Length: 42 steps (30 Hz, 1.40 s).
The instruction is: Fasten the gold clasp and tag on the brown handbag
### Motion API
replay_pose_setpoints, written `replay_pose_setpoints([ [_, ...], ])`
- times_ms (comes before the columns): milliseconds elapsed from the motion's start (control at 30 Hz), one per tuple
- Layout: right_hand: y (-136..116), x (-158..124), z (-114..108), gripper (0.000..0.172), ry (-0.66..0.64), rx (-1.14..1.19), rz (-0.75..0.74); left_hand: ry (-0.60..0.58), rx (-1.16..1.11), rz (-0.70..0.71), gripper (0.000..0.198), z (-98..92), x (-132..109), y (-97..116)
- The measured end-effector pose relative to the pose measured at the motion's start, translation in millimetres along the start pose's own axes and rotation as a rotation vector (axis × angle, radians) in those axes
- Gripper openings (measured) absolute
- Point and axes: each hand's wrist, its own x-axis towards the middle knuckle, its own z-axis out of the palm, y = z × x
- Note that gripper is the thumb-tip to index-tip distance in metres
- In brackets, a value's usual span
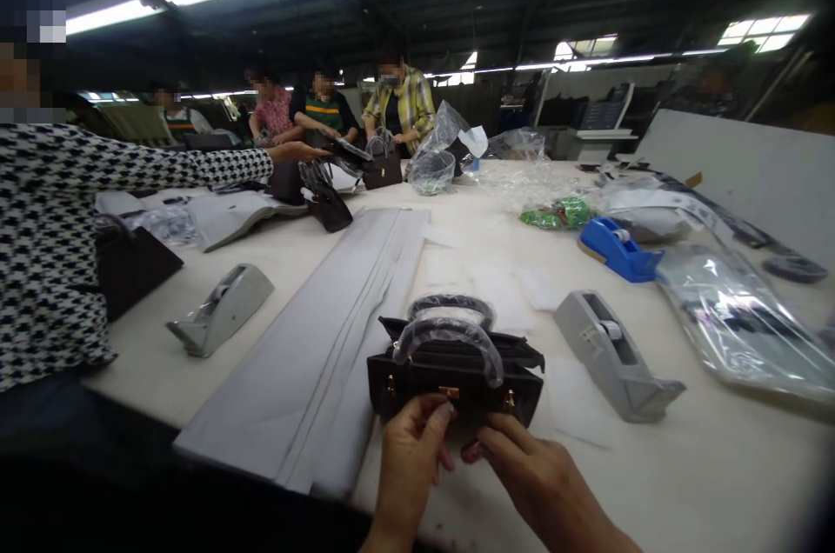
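A dark brown handbag (450, 362) stands upright on the table in front of me, its two arched handles (450, 336) wrapped in clear plastic. Gold-coloured hardware shows on its front, with a small clasp plate (449, 393) in the middle. Just below that plate, my left hand (410, 449) pinches thumb and forefinger together at the bag's front. What lies between those fingertips is too small to make out. My right hand (531, 462) is curled at the bag's lower right front. Something small and reddish shows at its fingertips, but its kind is unclear.
Grey tape dispensers (610, 353) (225, 309) flank the bag, and a blue one (619, 249) sits farther right. A stack of white paper sheets (313, 344) lies left. Clear plastic bags (750, 318) lie right. A co-worker's arm (196, 168) reaches across at left; other people handle bags at the back.
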Motion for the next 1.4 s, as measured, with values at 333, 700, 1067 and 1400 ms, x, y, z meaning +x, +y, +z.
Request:
replay_pose_setpoints([
  [333,-10.0,20.5,27.0,0.032,-0.013,0.714,0.707,0.123,-0.184,0.038,0.028,12.9,-0.8,-16.7],
  [700,-10.0,21.7,33.1,0.014,0.099,0.505,0.475,0.140,-0.388,-0.125,0.040,18.1,-1.0,-15.5],
  [1067,-9.9,28.5,27.0,0.013,-0.002,0.545,0.540,0.017,-0.297,-0.003,0.027,8.5,5.5,-18.0],
  [1400,-13.0,27.8,32.7,0.025,0.030,0.645,0.696,0.014,-0.375,-0.034,0.018,7.9,1.5,-17.4],
])
